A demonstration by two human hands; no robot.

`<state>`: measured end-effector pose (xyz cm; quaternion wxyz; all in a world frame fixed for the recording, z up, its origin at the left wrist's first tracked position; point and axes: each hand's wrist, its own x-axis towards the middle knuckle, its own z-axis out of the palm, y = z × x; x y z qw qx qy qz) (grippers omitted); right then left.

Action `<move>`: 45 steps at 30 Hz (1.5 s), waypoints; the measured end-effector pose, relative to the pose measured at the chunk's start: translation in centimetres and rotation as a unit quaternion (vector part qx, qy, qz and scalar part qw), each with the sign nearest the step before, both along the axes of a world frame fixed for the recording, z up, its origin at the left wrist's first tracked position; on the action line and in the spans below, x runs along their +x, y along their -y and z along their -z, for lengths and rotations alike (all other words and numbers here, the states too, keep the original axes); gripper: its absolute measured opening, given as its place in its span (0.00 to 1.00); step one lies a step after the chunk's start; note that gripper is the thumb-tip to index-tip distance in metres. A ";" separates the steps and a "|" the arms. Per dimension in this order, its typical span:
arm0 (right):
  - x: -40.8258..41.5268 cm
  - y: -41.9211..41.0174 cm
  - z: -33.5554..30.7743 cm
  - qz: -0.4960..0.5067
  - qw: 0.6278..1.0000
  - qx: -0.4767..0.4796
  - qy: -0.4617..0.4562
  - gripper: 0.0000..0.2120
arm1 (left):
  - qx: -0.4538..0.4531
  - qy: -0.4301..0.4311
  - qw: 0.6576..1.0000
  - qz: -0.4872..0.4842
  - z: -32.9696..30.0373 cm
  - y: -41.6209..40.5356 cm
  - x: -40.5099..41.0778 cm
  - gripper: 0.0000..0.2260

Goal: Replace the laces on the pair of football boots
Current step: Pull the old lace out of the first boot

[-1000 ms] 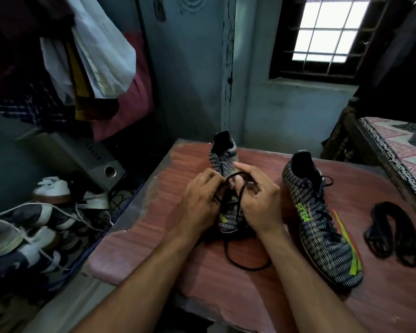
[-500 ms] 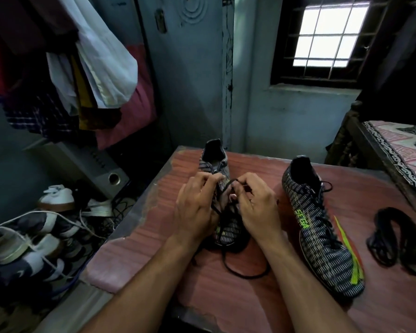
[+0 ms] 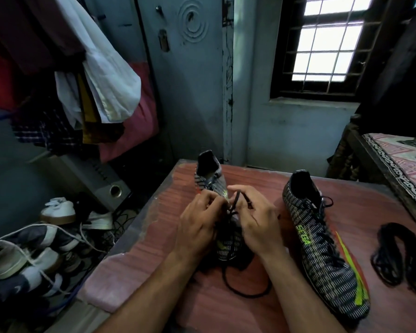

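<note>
1. Boots are set on a reddish wooden table [image 3: 286, 308], 2 of them, both dark with pale dashes and neon-yellow marks.
2. The left boot [image 3: 211, 179] is placed near the table's far left part, toe toward the person, and its middle is covered by both hands.
3. The right boot [image 3: 322, 255] is laid well apart to the right, untouched, with its black lace threaded and a neon stripe shown along its side.
4. The left hand [image 3: 197, 227] is curled over the left boot's upper; its fingertips are pressed together, and the black lace [image 3: 235, 200] appears to be pinched by them at the eyelets, though the exact contact is hidden.
5. The right hand [image 3: 257, 224] is curled too, and a strand of the same lace is pinched between thumb and forefinger, its end raised above the boot.
6. A loose loop of this lace is seen trailing from under the boot's toe onto the table, between the 2 forearms.
7. A bundle of black laces [image 3: 399, 258] is laid at the table's right edge, apart from the right boot.
8. Sneakers [image 3: 21, 255] are piled on the floor to the left, with a grey speaker [image 3: 106, 183] behind them.
9. Clothes [image 3: 101, 80] are hung at upper left, a barred window [image 3: 327, 39] is lit at upper right, and a patterned bed cover [image 3: 404, 159] is seen at the far right.
</note>
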<state>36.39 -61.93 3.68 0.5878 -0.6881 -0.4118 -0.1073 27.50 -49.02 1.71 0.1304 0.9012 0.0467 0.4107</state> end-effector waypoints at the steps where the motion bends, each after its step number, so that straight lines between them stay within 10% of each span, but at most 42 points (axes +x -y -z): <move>1: 0.1 -0.1 0.0 -0.025 0.999 -0.029 -0.030 0.16 | -0.005 -0.002 1.000 -0.008 0.0 0.1 -0.1 0.07; 14: 1.3 -0.1 1.5 -0.048 0.988 -0.130 0.068 0.01 | -0.035 0.051 0.998 -0.023 -0.1 0.4 -0.2 0.07; 24: 0.9 0.4 0.1 0.113 0.992 0.058 0.010 0.05 | -0.023 0.026 0.999 0.007 0.3 -0.3 1.1 0.10; 33: 0.5 0.8 -0.8 -0.248 0.946 -0.048 -0.203 0.14 | -0.456 -0.007 0.885 0.092 -2.4 -3.5 -3.1 0.08; 39: 1.6 2.2 -1.6 -0.259 0.943 -0.134 -0.160 0.20 | -0.217 -0.300 0.926 0.073 -4.9 -7.3 -9.1 0.12; 45: 2.3 2.2 -0.4 -0.144 0.969 -0.181 -0.088 0.20 | -0.090 -0.190 0.977 0.026 -6.0 -3.8 -7.1 0.14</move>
